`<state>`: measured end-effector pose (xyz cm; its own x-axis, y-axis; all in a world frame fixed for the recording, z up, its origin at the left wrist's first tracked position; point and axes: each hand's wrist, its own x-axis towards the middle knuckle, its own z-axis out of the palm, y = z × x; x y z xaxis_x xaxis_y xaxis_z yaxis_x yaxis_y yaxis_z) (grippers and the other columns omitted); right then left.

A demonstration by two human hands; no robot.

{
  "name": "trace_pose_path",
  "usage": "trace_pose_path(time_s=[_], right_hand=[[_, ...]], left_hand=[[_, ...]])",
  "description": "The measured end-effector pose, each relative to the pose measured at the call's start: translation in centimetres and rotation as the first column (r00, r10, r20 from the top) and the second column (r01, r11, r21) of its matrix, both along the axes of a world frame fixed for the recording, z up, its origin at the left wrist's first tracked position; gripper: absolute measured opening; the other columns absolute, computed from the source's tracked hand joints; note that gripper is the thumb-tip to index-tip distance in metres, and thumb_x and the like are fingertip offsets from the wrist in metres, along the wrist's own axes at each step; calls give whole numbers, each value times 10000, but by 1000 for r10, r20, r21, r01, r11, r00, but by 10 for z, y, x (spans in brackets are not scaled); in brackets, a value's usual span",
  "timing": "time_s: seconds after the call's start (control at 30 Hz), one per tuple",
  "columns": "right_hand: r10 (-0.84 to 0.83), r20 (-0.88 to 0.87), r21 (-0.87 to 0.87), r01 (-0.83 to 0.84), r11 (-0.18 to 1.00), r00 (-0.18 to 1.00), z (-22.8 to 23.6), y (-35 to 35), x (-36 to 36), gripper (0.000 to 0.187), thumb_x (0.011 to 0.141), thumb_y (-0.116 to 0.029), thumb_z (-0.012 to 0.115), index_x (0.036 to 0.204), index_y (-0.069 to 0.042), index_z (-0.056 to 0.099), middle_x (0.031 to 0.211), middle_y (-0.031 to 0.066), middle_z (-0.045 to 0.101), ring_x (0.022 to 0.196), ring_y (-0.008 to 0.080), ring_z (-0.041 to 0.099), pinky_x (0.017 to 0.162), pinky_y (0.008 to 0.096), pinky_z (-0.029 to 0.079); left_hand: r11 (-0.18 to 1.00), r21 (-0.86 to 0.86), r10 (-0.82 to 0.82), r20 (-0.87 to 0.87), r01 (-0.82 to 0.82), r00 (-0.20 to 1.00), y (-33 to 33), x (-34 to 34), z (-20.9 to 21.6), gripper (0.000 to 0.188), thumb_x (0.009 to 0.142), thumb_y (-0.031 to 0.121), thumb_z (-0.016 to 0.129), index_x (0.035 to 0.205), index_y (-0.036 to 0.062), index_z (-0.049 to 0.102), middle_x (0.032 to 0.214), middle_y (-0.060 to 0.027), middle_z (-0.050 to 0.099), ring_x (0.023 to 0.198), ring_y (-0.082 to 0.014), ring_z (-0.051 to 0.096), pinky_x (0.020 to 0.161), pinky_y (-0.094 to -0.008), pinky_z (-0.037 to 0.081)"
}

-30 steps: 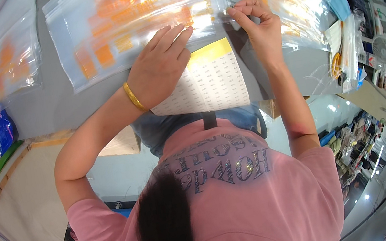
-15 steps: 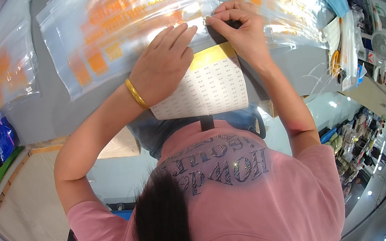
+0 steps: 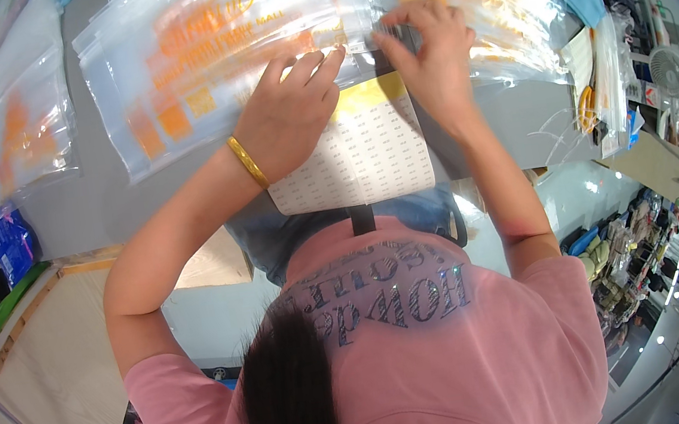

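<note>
Left hand: the left hand (image 3: pixel 290 106) lies palm down, its fingers a little spread, the tips resting on the lower edge of the left bag (image 3: pixel 189 68); nothing shows pinched in it.
Right hand: the right hand (image 3: pixel 435 60) arches beside it at 2 o'clock, thumb and forefinger tips near each other; I cannot tell whether anything is caught between them.
Left bag: top of a clear stack with orange print, stretching away at 9 o'clock from the right fingertips, its long axis running from 8 to 2; the left hand is nearer and touches it.
Patch: a small pale patch (image 3: pixel 360 48) at the bag's edge, between the two hands' fingertips, at 7 to 8 o'clock from the right thumb tip; too small to tell what it is.
Sheet: the sheet (image 3: pixel 375 155), white with a yellow top band, lies at 6 to 7 o'clock from the right fingertips; the left hand covers its upper left part.
Right bag: another clear stack, the right bag (image 3: pixel 493 8), at 2 o'clock from the right hand.
Table edge: scissors (image 3: pixel 587 109) lie on the table (image 3: pixel 501 128) at 4 o'clock from the right hand.
Wrist: a gold bracelet (image 3: pixel 247 162), on the left.
</note>
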<state>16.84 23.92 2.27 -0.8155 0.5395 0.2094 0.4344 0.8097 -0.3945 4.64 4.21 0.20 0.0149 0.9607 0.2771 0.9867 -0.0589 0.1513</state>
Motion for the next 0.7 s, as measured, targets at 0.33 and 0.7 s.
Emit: trace_pose_path(time_s=[0.33,0.7], right_hand=[[21,-148,26,-17,1000,989,-30,19,-69,255,871,-289,802,789,-54,747,1082,102,709,1044,326,552,935,468,343],[-316,-195,-554,162,817,929,28,138,-26,371,1089,-370,514,1112,-73,735,898,29,774,680,88,681,479,248,465]], left_hand=[[939,-315,284,497,-135,820,-30,11,37,124,1004,151,619,1031,32,602,822,-166,641,775,-347,660,672,-435,516],[870,-489,488,872,60,37,-50,-11,50,333,1045,308,650,1020,-16,722,851,-5,656,839,-69,528,807,-273,463]])
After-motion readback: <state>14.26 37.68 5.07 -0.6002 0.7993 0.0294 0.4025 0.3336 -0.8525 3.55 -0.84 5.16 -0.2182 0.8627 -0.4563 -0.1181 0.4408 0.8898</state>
